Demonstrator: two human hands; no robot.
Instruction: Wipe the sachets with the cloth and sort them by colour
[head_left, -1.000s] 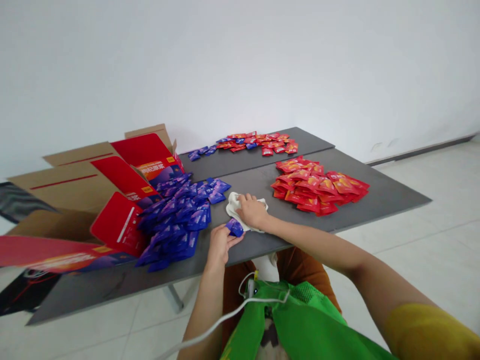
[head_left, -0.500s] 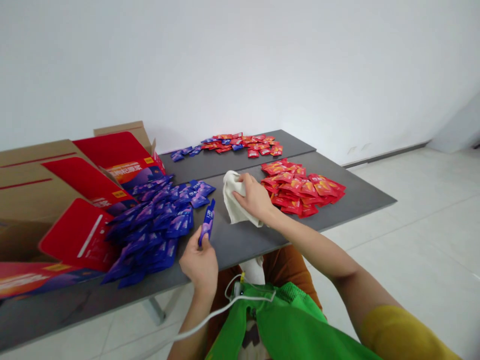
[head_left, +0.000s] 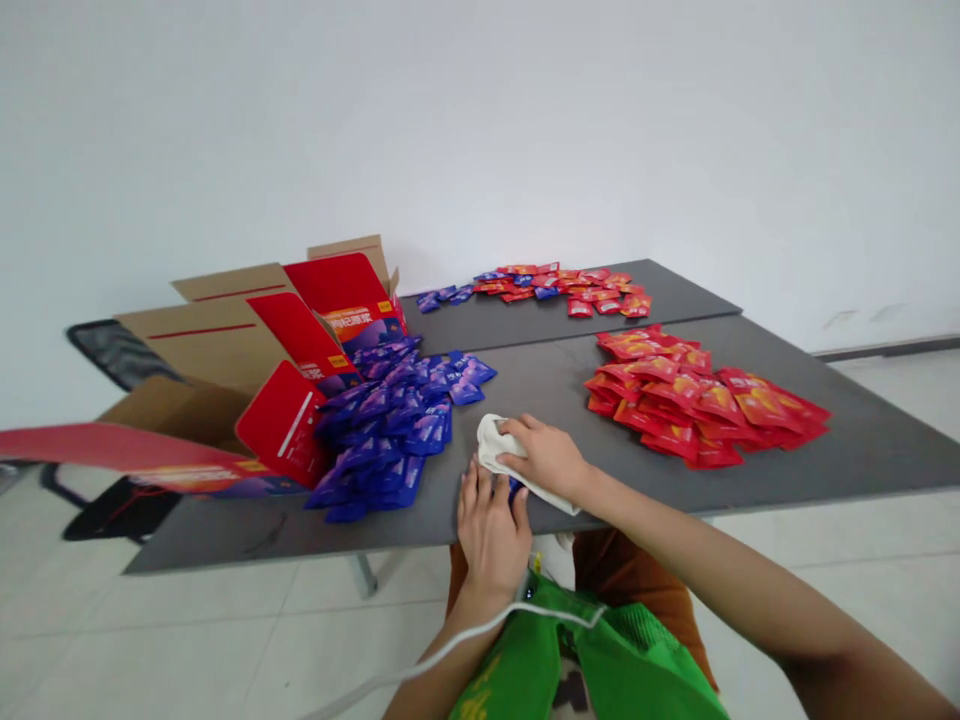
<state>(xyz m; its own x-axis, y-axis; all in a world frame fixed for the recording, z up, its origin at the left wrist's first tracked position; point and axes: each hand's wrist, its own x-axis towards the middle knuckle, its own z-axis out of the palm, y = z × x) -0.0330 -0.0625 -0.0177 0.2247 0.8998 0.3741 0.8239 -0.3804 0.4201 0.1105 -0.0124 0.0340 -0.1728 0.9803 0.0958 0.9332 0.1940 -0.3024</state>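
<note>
Left hand (head_left: 493, 525) down flat now, fingers extended over blue sachet (head_left: 514, 487), held up moment ago; sachet back on table (head_left: 544, 385), mostly hidden; right hand (head_left: 546, 455) gripping bunched white cloth (head_left: 491, 442) against it; seemingly steadied for rubbing

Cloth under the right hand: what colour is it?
The cloth is white, seen best in the head view.
</note>
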